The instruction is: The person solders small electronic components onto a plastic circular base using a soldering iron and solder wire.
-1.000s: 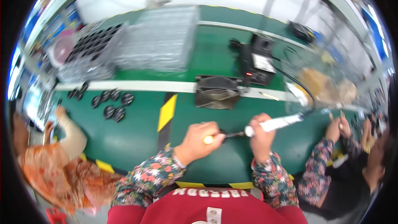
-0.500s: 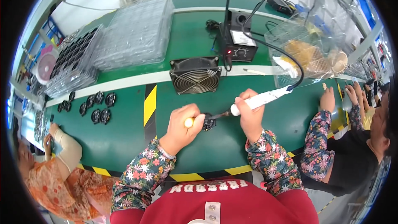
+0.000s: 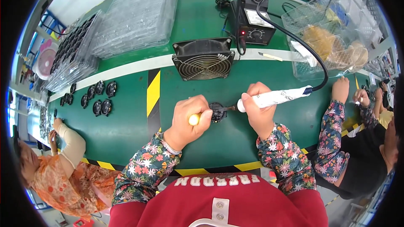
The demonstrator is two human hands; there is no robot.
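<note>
My right hand point(image 3: 259, 113) is closed round the white-wrapped handle of a soldering iron point(image 3: 281, 97), whose cable rises from its far end. The iron's tip points left and reaches a small round black part point(image 3: 218, 117) on the green bench; whether it touches is too small to tell. Just left of that part, my left hand point(image 3: 185, 122) is curled into a fist round a tool with a rounded yellow end point(image 3: 194, 120). The rest of this tool is hidden by my fingers and the black part's edge.
A black fan point(image 3: 203, 61) stands beyond my hands, with a soldering station point(image 3: 254, 27) behind it. Several black parts point(image 3: 99, 94) lie at left, near stacked clear trays point(image 3: 136, 21). Clear plastic packaging point(image 3: 303, 65) is at right. Co-workers sit on both sides.
The view has shifted, so the fan and bench appear higher and larger. Both hands keep their grips, and the iron's tip stays at the black part.
</note>
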